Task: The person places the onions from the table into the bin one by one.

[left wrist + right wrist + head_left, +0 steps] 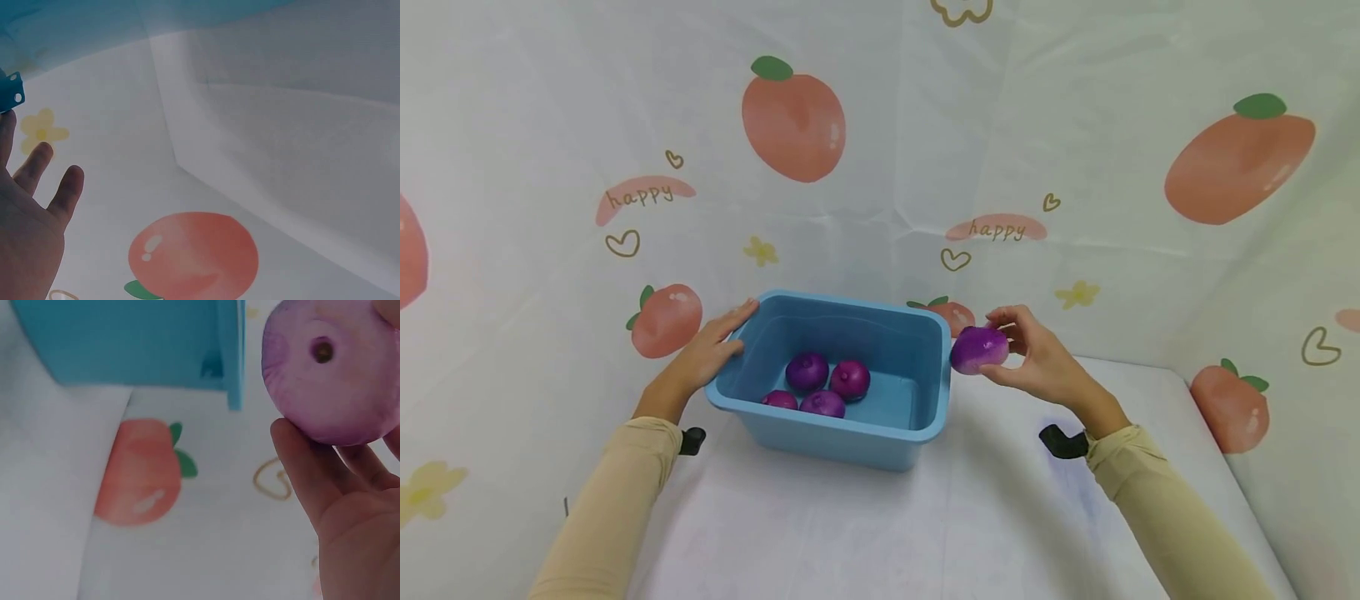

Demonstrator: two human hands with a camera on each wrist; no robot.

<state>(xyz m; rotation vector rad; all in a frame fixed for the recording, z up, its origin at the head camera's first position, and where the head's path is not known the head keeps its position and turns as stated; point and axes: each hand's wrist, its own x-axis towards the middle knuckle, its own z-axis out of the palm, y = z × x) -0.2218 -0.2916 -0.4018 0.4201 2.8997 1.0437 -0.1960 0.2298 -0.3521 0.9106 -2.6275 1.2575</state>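
My right hand [1037, 358] holds a purple onion [977, 350] between thumb and fingers, just outside the right rim of a blue plastic bin [842, 442]. In the right wrist view the onion [331, 394] shows a pale pink-purple end with a dark hole, the fingers [306, 462] below it. At the bin's left side, my left hand [707, 354] grips the rim, its thumb over the edge. The left wrist view shows some of that hand's fingers [65, 194] stretched beneath the rim. Inside the bin lie several purple onions [807, 371], grouped toward its left and front.
The bin stands on a white-covered table [850, 533]. Close behind hangs a pale cloth backdrop [865, 183] printed with peaches, hearts and the word happy; it also rises along both sides.
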